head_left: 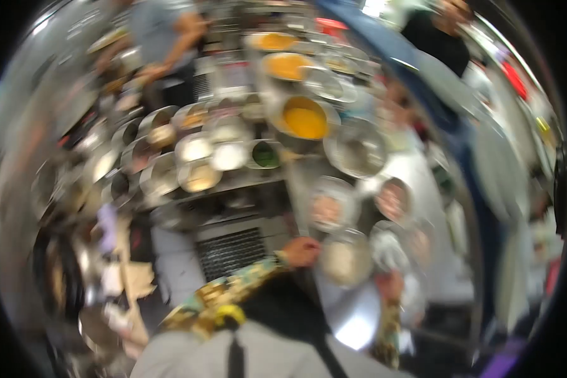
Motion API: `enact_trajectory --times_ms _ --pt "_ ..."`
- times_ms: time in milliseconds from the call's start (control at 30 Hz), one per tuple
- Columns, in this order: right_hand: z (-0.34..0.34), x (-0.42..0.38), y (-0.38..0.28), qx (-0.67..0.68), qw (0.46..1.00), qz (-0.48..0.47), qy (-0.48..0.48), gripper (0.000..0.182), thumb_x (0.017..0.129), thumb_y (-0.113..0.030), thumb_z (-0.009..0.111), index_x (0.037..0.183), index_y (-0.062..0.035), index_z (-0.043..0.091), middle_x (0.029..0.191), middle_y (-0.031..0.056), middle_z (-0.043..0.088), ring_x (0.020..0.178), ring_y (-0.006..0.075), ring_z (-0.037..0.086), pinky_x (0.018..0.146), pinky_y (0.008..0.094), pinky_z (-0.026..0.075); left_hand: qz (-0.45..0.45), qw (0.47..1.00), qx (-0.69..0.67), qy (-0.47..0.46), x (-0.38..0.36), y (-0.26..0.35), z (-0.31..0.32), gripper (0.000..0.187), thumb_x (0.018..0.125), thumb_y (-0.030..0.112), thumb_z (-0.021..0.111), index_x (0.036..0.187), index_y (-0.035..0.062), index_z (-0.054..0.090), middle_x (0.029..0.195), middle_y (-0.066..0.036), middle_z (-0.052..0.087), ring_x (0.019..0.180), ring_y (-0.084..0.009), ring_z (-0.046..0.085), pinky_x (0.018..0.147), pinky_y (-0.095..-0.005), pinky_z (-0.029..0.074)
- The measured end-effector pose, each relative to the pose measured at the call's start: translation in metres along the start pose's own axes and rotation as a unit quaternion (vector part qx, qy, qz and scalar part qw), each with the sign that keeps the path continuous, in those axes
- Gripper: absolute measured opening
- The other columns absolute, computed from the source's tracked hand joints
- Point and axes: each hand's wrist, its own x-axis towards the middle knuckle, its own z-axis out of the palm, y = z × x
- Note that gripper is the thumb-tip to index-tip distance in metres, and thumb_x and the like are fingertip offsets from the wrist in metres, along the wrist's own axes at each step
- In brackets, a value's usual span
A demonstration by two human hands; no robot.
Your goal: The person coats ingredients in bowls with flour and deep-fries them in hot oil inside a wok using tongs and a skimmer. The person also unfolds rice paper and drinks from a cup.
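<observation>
My left hand (302, 251) is beside the left rim of a metal bowl (345, 258) with pale contents; its fingers look curled, but blur hides whether they hold anything. My right hand (390, 285) is to the right of that bowl, just below a bowl (389, 247) with something whitish in it. Its fingers are smeared by motion. Behind the hands stand two bowls with pinkish contents, one at the left (327, 210) and one at the right (393, 199).
Farther back are an empty-looking metal bowl (357, 148) and a pot of yellow-orange food (305, 120). Several small containers line the left, one with green contents (264, 154). A person in grey (160, 38) stands at the upper left, another in black (438, 41) at the upper right.
</observation>
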Motion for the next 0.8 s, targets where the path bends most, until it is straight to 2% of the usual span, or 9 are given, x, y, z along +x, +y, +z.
enact_trajectory --times_ms 33,67,133,200,267,367,567,700,800 --pt "0.001 -0.003 0.002 -0.308 0.926 -0.216 0.022 0.012 0.086 -0.019 0.063 0.084 -0.0078 0.064 0.07 0.0089 0.062 0.064 0.0275 0.062 0.06 0.0412 0.051 0.067 0.991 0.117 0.023 0.005 -0.008 0.0 0.021 0.085 0.02 0.06 0.093 0.0014 0.066 0.078 -0.01 0.067 0.066 -0.0195 0.062 0.06 -0.0354 0.051" --pt "0.012 -0.011 -0.007 -0.113 0.985 -0.11 -0.067 0.015 0.086 -0.022 0.063 0.086 -0.0075 0.064 0.071 0.0078 0.061 0.06 0.0261 0.06 0.054 0.0389 0.049 0.09 0.987 0.13 -0.021 0.01 -0.011 -0.001 0.017 0.088 0.018 0.057 0.094 0.0031 0.063 0.074 -0.007 0.064 0.065 -0.0155 0.061 0.057 -0.0329 0.051" --pt "0.035 -0.025 -0.029 0.367 0.912 0.169 -0.073 0.02 0.087 -0.027 0.062 0.089 -0.007 0.064 0.072 0.0055 0.06 0.051 0.0234 0.056 0.042 0.0343 0.045 0.208 0.964 0.162 0.04 0.026 -0.039 0.006 0.015 0.083 0.018 0.06 0.087 0.0039 0.063 0.074 -0.012 0.065 0.065 -0.0205 0.062 0.06 -0.0364 0.051" --pt "0.057 -0.029 -0.059 0.285 0.938 0.196 -0.03 0.018 0.086 -0.024 0.063 0.092 -0.0069 0.063 0.069 0.0008 0.054 0.055 0.0166 0.053 0.048 0.0333 0.046 0.153 0.977 0.148 0.023 0.028 -0.038 0.009 0.014 0.083 0.018 0.06 0.088 0.0054 0.063 0.076 -0.013 0.065 0.069 -0.024 0.064 0.062 -0.0379 0.05" --pt "0.06 -0.009 0.02 0.015 0.989 -0.146 -0.016 0.015 0.082 -0.019 0.063 0.088 -0.0062 0.063 0.075 0.0019 0.057 0.063 0.0155 0.055 0.052 0.0301 0.046 0.149 0.97 0.183 0.059 0.013 -0.02 0.012 0.013 0.082 0.017 0.061 0.087 0.0056 0.061 0.072 -0.012 0.065 0.066 -0.0231 0.065 0.059 -0.0377 0.05" --pt "0.037 0.011 0.065 -0.363 0.872 -0.288 -0.155 0.011 0.074 -0.008 0.058 0.083 -0.0037 0.061 0.081 0.0047 0.059 0.077 0.0158 0.056 0.071 0.0308 0.047 0.14 0.969 0.201 0.029 0.023 -0.039 0.013 0.014 0.081 0.018 0.061 0.086 0.0051 0.061 0.069 -0.011 0.064 0.062 -0.0213 0.064 0.056 -0.037 0.05" --pt "0.048 0.011 -0.096 -0.195 0.924 -0.199 -0.261 0.014 0.079 -0.013 0.057 0.087 -0.004 0.064 0.083 0.0134 0.062 0.075 0.0254 0.059 0.066 0.0376 0.046 0.163 0.978 0.126 -0.039 -0.029 -0.024 -0.015 0.023 0.081 0.027 0.067 0.081 0.0041 0.066 0.066 -0.006 0.065 0.052 -0.0151 0.059 0.047 -0.0317 0.047" --pt "0.093 0.032 -0.174 -0.136 0.868 -0.339 -0.336 0.017 0.082 -0.016 0.057 0.089 -0.0042 0.066 0.083 0.0191 0.064 0.074 0.0318 0.06 0.063 0.0422 0.046 0.174 0.966 0.041 0.189 -0.143 0.0 -0.085 0.023 0.085 0.027 0.067 0.086 0.0036 0.065 0.071 -0.006 0.065 0.06 -0.0157 0.061 0.054 -0.0324 0.049" --pt "0.181 0.047 -0.235 0.023 0.838 -0.377 -0.394 0.021 0.085 -0.021 0.058 0.094 -0.0044 0.067 0.083 0.0194 0.065 0.072 0.031 0.061 0.06 0.0382 0.047 0.164 0.798 0.158 0.559 -0.279 -0.023 -0.134 0.021 0.083 0.022 0.067 0.095 0.0048 0.063 0.088 -0.012 0.063 0.081 -0.0269 0.062 0.073 -0.0375 0.05"
